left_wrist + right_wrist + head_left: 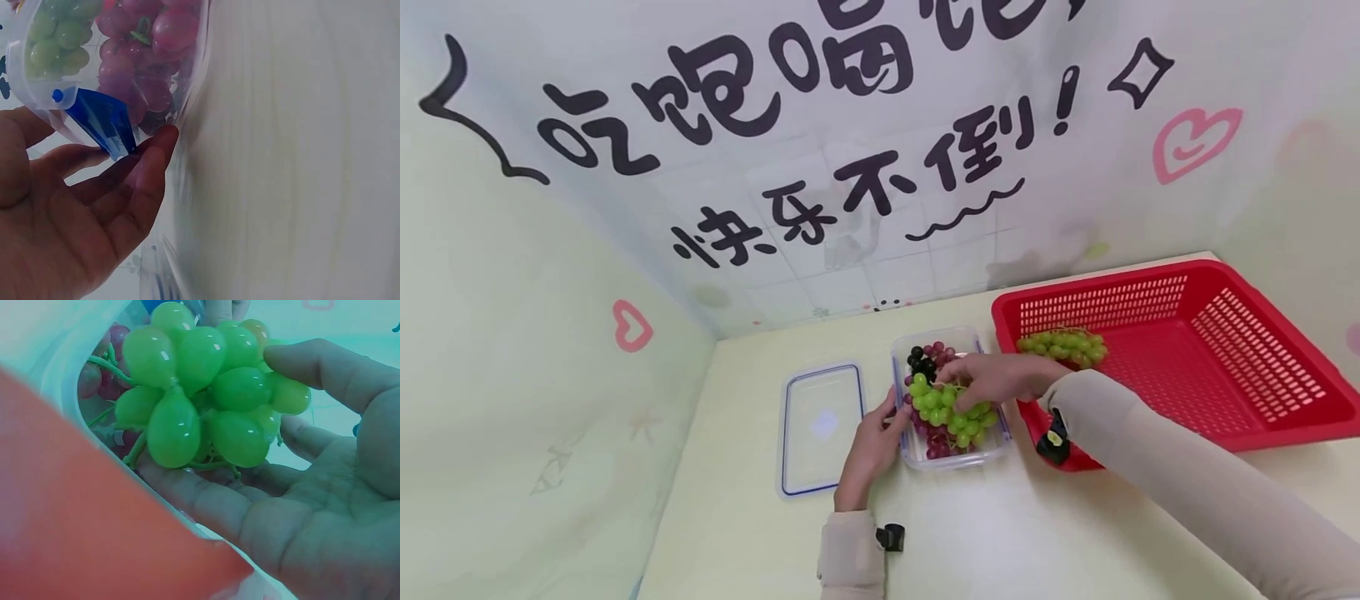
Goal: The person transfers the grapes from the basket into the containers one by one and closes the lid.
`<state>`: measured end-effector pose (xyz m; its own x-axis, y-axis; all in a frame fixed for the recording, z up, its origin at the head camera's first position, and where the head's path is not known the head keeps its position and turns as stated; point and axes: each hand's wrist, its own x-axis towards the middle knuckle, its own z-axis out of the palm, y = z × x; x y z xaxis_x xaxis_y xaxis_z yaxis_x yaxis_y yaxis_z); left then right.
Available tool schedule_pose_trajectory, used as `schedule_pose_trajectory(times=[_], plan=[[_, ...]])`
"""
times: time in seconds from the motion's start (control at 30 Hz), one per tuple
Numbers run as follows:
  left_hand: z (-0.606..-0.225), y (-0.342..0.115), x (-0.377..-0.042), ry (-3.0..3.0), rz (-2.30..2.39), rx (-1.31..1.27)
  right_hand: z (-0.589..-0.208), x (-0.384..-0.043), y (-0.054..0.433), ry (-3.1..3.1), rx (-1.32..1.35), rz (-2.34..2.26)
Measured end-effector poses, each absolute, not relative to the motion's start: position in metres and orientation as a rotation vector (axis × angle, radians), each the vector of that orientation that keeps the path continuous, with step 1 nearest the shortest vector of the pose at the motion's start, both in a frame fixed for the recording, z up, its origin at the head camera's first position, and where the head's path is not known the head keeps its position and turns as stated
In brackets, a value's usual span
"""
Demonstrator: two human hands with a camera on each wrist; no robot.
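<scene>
My right hand (992, 377) holds a bunch of green grapes (951, 412) over a clear plastic container (955, 460). In the right wrist view, the thumb lies on one side of the green bunch (200, 394) and the fingers curl beneath it. Under it in the container are red grapes (942, 450) and black grapes (922, 363). My left hand (874, 442) grips the container's left side. The left wrist view has its fingertips against the wall beside a blue latch flap (103, 122), with red grapes (134, 56) showing through the plastic.
A red perforated basket (1187, 358) stands right of the container, close beside it, with another green bunch (1066, 345) in its left back part. Left of the container lies a clear lid (820, 425) with a blue seal. A printed wall covering (850, 250) rises behind the table.
</scene>
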<state>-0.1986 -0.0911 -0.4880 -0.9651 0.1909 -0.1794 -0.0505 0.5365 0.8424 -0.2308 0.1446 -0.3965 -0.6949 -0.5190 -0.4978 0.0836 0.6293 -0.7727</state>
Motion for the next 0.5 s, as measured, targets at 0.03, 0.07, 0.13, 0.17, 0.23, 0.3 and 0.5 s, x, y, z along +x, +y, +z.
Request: schedule_pose_trajectory(times=[0.03, 0.07, 0.13, 0.17, 0.23, 0.3, 0.5], plan=[[-0.4883, -0.0923, -0.1974, 2.527, 1.398, 0.111, -0.397, -0.23, 0.1432, 2.117, -0.342, -1.043], [-0.489, -0.0934, -0.1962, 2.527, 1.398, 0.108, -0.3975, -0.2289, 0.142, 2.111, -0.35, -1.034], [-0.4908, -0.0953, -0.1943, 2.523, 1.4, 0.11, -0.3988, -0.2272, 0.1403, 2.105, -0.371, -1.013], [-0.4917, -0.096, -0.1937, 2.525, 1.398, 0.116, -0.3996, -0.2266, 0.1394, 2.101, -0.376, -1.011], [-0.4926, -0.0971, -0.1929, 2.523, 1.405, 0.12, -0.4003, -0.2263, 0.1378, 2.103, -0.396, -1.0], [-0.493, -0.0981, -0.193, 2.538, 1.405, 0.11, -0.4002, -0.227, 0.1361, 2.106, -0.406, -1.003], [-0.4889, -0.0934, -0.1989, 2.541, 1.394, 0.133, -0.3947, -0.2282, 0.141, 2.153, -0.384, -0.995]])
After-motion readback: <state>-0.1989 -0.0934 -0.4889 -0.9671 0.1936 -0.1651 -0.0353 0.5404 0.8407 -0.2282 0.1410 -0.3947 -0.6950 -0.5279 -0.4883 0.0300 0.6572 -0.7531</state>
